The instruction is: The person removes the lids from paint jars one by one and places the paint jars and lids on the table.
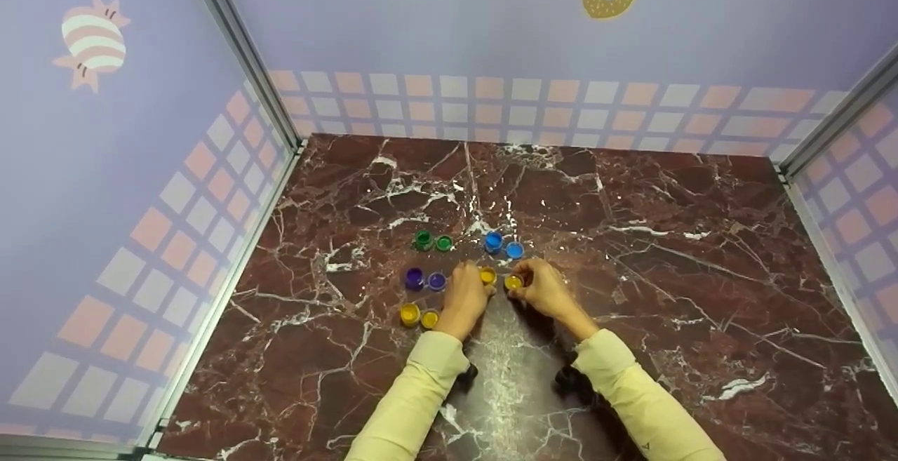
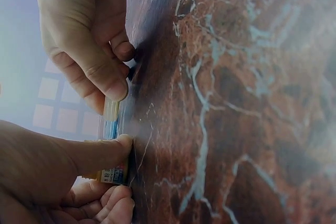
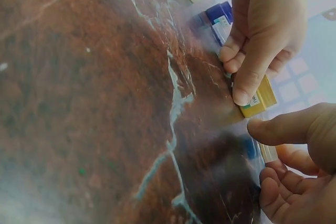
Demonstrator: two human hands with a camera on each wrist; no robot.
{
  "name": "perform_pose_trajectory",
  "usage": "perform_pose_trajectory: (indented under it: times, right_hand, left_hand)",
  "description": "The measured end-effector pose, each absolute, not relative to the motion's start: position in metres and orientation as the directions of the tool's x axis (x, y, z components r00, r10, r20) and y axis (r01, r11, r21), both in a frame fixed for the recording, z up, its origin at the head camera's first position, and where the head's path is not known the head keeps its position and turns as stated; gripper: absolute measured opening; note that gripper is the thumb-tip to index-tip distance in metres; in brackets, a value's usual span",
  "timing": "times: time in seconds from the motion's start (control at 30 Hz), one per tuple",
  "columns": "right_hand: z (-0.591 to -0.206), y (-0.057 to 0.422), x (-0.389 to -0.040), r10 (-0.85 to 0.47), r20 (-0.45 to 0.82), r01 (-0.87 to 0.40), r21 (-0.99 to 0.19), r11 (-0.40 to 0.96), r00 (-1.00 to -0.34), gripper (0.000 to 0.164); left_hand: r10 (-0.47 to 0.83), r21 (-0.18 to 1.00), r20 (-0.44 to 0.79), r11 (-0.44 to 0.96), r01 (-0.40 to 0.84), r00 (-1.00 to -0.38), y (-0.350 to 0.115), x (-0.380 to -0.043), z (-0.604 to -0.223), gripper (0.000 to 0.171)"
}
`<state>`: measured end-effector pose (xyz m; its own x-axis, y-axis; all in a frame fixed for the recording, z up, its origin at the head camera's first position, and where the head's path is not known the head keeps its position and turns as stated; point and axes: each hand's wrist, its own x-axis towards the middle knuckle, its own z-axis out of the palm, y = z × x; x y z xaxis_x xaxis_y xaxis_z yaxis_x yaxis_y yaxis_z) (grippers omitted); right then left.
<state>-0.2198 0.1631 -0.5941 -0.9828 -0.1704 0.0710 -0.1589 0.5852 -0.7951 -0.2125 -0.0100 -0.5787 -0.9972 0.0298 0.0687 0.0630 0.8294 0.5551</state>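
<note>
My left hand (image 1: 468, 294) grips a small yellow paint pot (image 1: 487, 276), uncapped with paint showing at its top. In the left wrist view, the thumb of that hand presses the pot's printed label (image 2: 112, 174). Just to the right, my right hand (image 1: 548, 290) pinches a clear round lid (image 1: 513, 282) with yellow inside, by its edge. The right wrist view has the lid (image 3: 268, 153) between thumb and fingers, close to the table and beside the yellow pot (image 3: 261, 100). Pot and lid are apart in the head view. Some fingers of both hands are hidden.
Other uncapped pots stand with lids beside them: green pot (image 1: 423, 240) and lid (image 1: 444, 243), blue pot (image 1: 493, 241) and lid (image 1: 515, 250), purple pot (image 1: 414, 278) and lid (image 1: 437, 281), yellow pot (image 1: 410, 314) and lid (image 1: 429, 318). Patterned walls (image 1: 449, 33) border the marbled table (image 1: 673, 271).
</note>
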Motion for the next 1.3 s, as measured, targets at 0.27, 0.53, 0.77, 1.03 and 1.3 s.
perform_pose_trajectory:
  times: [0.27, 0.53, 0.77, 1.03, 1.3]
  right_hand:
    - [-0.5948, 0.1625, -0.2219, -0.164, 0.075, -0.161, -0.779, 0.606, -0.984, 0.035]
    - [-0.5955, 0.1615, -0.2242, -0.164, 0.060, -0.149, -0.774, 0.616, -0.985, 0.034]
    - [-0.5964, 0.1616, -0.2263, -0.181, 0.046, -0.150, -0.771, 0.619, -0.982, 0.034]
    - [-0.5961, 0.1629, -0.2259, -0.197, 0.043, -0.156, -0.780, 0.606, -0.979, 0.034]
    - [-0.5977, 0.1620, -0.2245, -0.197, 0.056, -0.165, -0.783, 0.600, -0.979, 0.038]
  left_hand:
    - [0.024, 0.552, 0.074, 0.832, 0.061, -0.997, -0.0087, -0.2113, -0.5790, 0.035]
    - [0.028, 0.556, 0.083, 0.829, 0.070, -0.996, -0.0089, -0.2112, -0.5791, 0.035]
    - [0.009, 0.572, 0.061, 0.819, 0.043, -0.998, -0.0080, -0.2116, -0.5799, 0.035]
    - [0.011, 0.573, 0.045, 0.819, 0.035, -0.999, -0.0078, -0.2115, -0.5794, 0.037]
    - [0.006, 0.544, 0.031, 0.839, 0.022, -1.000, -0.0051, -0.2097, -0.5799, 0.045]
